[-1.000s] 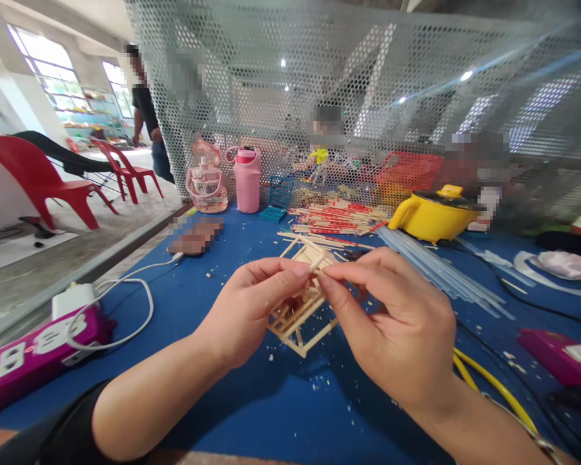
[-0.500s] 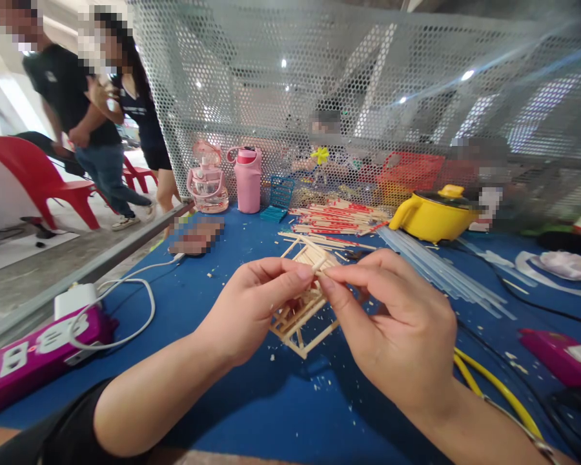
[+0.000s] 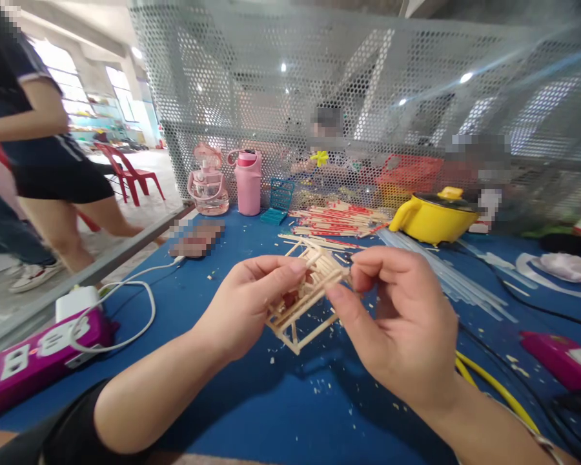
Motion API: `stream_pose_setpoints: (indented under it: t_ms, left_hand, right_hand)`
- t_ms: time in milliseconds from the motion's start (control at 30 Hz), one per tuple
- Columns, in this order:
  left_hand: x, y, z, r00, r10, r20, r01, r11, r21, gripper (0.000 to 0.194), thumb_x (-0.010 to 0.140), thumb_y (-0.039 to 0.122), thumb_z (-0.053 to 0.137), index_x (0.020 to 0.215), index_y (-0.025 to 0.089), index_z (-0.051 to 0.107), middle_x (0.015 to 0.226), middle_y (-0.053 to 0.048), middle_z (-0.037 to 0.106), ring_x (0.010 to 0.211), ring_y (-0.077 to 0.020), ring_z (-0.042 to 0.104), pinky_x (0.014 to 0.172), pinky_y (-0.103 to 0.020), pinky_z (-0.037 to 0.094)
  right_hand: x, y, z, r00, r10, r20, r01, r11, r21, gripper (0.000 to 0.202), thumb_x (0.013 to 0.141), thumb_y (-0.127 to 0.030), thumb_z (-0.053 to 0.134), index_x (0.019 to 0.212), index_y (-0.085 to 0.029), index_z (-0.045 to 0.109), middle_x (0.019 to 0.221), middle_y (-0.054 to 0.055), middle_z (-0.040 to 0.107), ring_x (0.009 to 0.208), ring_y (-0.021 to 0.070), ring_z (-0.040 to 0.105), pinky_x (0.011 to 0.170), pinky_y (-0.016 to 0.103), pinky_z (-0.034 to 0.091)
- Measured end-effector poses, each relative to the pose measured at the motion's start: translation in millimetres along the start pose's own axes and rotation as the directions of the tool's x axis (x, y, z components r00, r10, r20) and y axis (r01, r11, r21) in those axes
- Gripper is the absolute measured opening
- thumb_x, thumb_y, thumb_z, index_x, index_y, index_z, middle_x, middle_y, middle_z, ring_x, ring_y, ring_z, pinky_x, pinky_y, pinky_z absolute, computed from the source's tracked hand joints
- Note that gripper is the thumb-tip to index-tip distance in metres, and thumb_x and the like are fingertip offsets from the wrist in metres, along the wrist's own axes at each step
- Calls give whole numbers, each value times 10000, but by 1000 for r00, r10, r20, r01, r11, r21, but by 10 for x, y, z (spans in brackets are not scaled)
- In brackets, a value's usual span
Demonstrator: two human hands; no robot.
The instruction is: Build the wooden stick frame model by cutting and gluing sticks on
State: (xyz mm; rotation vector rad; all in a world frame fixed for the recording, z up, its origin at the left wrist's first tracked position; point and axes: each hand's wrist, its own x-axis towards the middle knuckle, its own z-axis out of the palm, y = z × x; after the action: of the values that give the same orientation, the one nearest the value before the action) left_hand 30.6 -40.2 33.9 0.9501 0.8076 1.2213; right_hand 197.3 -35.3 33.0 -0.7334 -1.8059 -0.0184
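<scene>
A small frame model built of pale wooden sticks [image 3: 314, 313] is held up in front of me, above the blue table. My left hand [image 3: 244, 303] pinches its upper left side between thumb and fingers; the fingertips behind are partly hidden. On the other side, my right hand [image 3: 392, 310] has its thumb against the near edge of the model and its curled fingers round the right corner. The model is tilted, with one corner pointing down toward me. Behind it lies a pile of red-and-white wrapped wooden sticks [image 3: 341, 218].
Clear glue sticks [image 3: 445, 278] lie near a yellow pot [image 3: 433, 219]. Pink bottles [image 3: 248, 184] and a teal stand [image 3: 277, 201] line the mesh panel [image 3: 252, 84]. At left are a phone [image 3: 197, 239], a white cable [image 3: 152, 303] and a purple power strip [image 3: 43, 355]. People walk past.
My right thumb and fingers have parted from the pinch at the model's top and shifted to its right corner. The left hand keeps its hold. The walking people have moved left and closer.
</scene>
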Motion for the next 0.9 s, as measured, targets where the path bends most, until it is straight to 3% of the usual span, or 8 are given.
stream_pose_setpoints:
  t_ms: [233,400,567,700,733,800,833,900]
  left_hand:
    - [-17,27,-23,996,47,74,-43,997,-61,368,804,450,654,1040,169,673,835,-42,683,724,-140,619,664,-236,463]
    - [-97,123,-35,966,99,239,-168,942,291,429,678,220,790,1020,193,532,872,12,580,730,-106,539,640,-208,441]
    - [-98,131,-36,975,87,204,-174,870,462,440,714,174,737,1040,206,445,758,49,537,631,-86,506,570,-198,418]
    - [-41,157,-109,968,194,160,-247,854,458,492,691,186,757,1067,200,441,740,42,575,615,-94,549,549,-194,438]
    - [-28,168,-133,963,227,148,-270,846,460,499,679,178,764,1066,201,449,747,36,591,619,-99,564,545,-195,446]
    - [-4,190,-176,947,296,122,-318,828,462,507,662,162,773,1063,205,466,770,23,620,643,-109,592,547,-196,462]
    - [6,199,-193,941,319,112,-333,820,466,515,657,157,777,1069,209,473,782,18,631,654,-113,602,548,-196,468]
    - [24,210,-215,937,338,87,-338,814,473,537,648,153,785,1089,213,484,794,11,646,662,-114,611,543,-191,472]
  right_hand:
    - [17,48,-13,998,-59,31,57,997,45,319,724,-86,615,1016,-183,532,823,-11,511,722,118,504,662,283,450]
    - [36,46,-28,993,-94,68,88,993,81,258,759,-74,538,995,-179,529,820,9,520,741,138,507,659,302,454]
    - [62,85,-126,995,-97,33,94,994,60,205,802,-113,515,984,-194,563,837,21,577,747,148,554,671,304,470]
    - [144,345,-373,965,126,-229,-123,992,26,117,886,-260,504,956,-197,573,814,17,581,712,133,554,679,289,458]
    - [145,431,-447,954,191,-232,-202,979,-26,145,893,-295,496,969,-194,569,817,20,582,696,130,550,663,286,453]
    - [97,584,-585,941,333,-51,-337,926,-171,165,867,-318,536,951,-192,601,776,19,615,651,132,553,615,279,438]
    - [52,640,-642,911,396,112,-360,898,-253,155,839,-309,571,922,-193,630,738,13,634,621,134,557,590,275,429]
    - [-58,698,-725,749,478,459,-324,868,-376,115,792,-272,612,847,-200,683,665,-1,662,575,137,572,561,271,418]
